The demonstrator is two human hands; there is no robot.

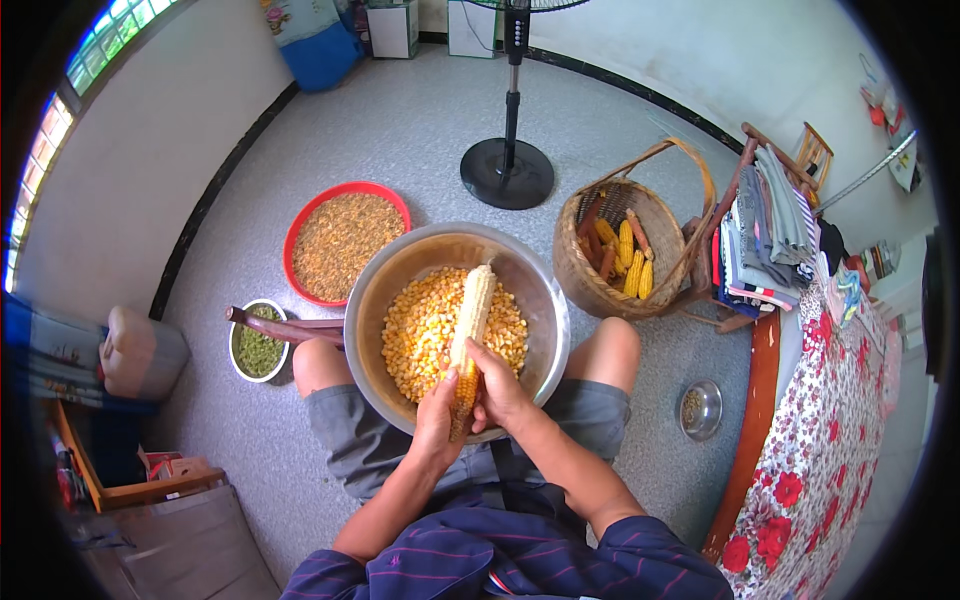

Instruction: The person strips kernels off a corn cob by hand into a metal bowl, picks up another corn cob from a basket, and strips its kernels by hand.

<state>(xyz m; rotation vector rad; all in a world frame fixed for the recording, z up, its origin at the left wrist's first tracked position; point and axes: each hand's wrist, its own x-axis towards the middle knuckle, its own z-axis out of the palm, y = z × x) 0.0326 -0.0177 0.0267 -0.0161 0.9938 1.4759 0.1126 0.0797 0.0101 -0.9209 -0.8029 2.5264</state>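
A partly shelled corn cob (472, 315) lies between my two hands, tilted over a metal basin (551, 315). Its upper part is bare and pale; yellow kernels still cover the lower end. My left hand (437, 420) grips the lower end from the left, thumb along the cob. From the right, my right hand (499, 390) closes on it, thumb pressed near the edge of the kernels. Loose corn kernels (416, 337) fill the bottom of the basin, which rests on my lap between my knees. Some of my fingers are hidden under the cob.
A wicker basket (592, 296) with yellow and reddish cobs stands at the right. Left of the basin are a red tray (289, 251) of grain bits and a white bowl (283, 364) of green matter. A standing fan (508, 174), a small metal bowl (716, 416) and folded clothes (765, 240) surround me.
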